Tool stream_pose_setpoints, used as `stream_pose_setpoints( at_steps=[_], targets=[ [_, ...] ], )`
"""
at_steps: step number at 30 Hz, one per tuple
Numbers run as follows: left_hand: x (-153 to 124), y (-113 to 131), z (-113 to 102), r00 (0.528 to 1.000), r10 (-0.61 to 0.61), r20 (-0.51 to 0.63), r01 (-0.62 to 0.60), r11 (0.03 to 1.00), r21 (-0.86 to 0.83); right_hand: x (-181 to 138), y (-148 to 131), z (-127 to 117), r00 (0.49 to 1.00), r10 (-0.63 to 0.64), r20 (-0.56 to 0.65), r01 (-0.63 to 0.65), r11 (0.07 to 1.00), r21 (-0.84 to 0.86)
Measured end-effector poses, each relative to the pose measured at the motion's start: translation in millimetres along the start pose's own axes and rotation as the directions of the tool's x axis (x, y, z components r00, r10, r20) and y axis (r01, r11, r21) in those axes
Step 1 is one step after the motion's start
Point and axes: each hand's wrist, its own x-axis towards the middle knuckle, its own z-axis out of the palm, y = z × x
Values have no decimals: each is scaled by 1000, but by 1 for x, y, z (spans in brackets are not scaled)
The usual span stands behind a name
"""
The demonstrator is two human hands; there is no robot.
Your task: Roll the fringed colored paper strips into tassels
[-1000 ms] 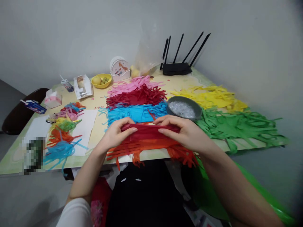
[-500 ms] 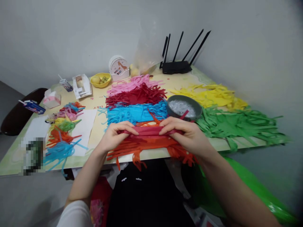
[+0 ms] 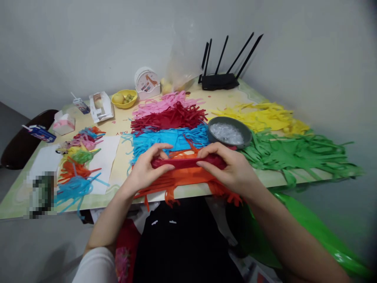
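A dark red strip of rolled or folded paper stretches level between my two hands, above the table's front edge. My left hand has its thumb and curled fingers around the left end. At the other end, my right hand grips the paper between thumb and fingers. Orange fringed paper lies just beneath the strip. Behind it are blue fringed paper, red fringed paper and pink fringed paper. A dark grey bowl with clear crinkled pieces inside stands beyond my right hand.
Yellow and green fringed paper cover the right side. Small colourful tassels lie at left on white sheets. A yellow fruit dish, a drink carton and a black router stand farther back.
The red paper now looks narrower and darker between my hands. My fingers have shifted on it, the left fingers lifting a little. Its end that stuck up by the bowl has dropped.
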Motion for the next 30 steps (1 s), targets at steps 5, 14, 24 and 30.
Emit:
stream_pose_setpoints(
  at_steps=[5, 14, 24, 30],
  targets=[
    [8, 5, -2, 966, -152, 209, 163, 986, -35, 2, -4, -4, 999, -4, 50, 3, 1000, 15],
    [7, 8, 0, 966, -189, 178, 182, 982, 53, 11, -4, -9, 972, 34, 234, -26, 999, -39],
    [3, 8, 0, 939, -267, 215, 312, 927, -210, 8, -10, -4, 945, 198, 261, -229, 968, 97],
    [-5, -4, 1, 980, -168, 104, 198, 862, -466, -1, -4, 2, 968, 227, 106, -250, 908, 337]
  ],
)
